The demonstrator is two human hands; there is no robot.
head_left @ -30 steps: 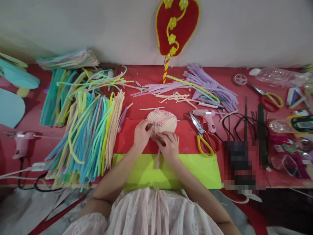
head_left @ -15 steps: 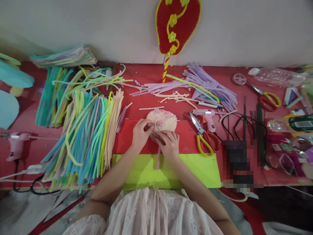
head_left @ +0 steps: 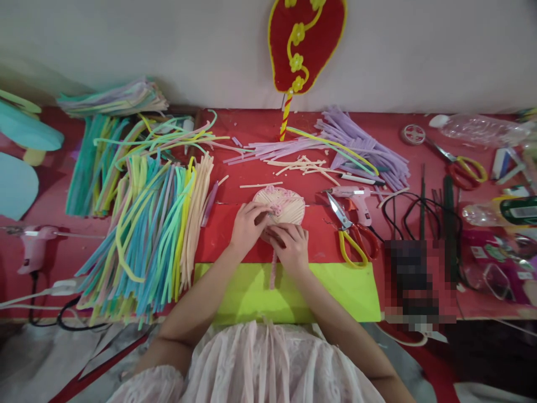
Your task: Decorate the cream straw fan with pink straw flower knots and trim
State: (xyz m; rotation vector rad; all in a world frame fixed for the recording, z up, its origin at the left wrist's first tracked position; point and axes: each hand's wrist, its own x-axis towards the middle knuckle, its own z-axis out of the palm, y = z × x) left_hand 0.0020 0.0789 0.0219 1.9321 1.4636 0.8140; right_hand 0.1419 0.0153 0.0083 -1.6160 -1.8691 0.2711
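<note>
A small cream fan [head_left: 291,211], wound with pipe cleaners and dotted with pink flowers, lies before me with its pink handle [head_left: 272,271] pointing towards my body. My left hand [head_left: 250,224] is closed in a pinch over the fan's left side, beside a pink flower [head_left: 277,209]. Whatever sits between those fingertips is too small to make out. Along the lower edge, my right hand [head_left: 290,243] has its fingers curled onto the fan, gripping it near the top of the handle. Both hands partly cover the fan's lower left.
Left lie bundles of coloured pipe cleaners [head_left: 155,235] and a glue gun [head_left: 33,246]. To the right are scissors [head_left: 346,226], another pink glue gun [head_left: 358,201] and plastic bottles [head_left: 482,214]. Behind are purple pipe cleaners [head_left: 369,148] and a red fan [head_left: 306,47]. A yellow-green sheet [head_left: 335,291] covers the front edge.
My left hand has shifted slightly right over the fan, its fingers now covering more of the area beside the flower. My right hand stays at the lower edge.
</note>
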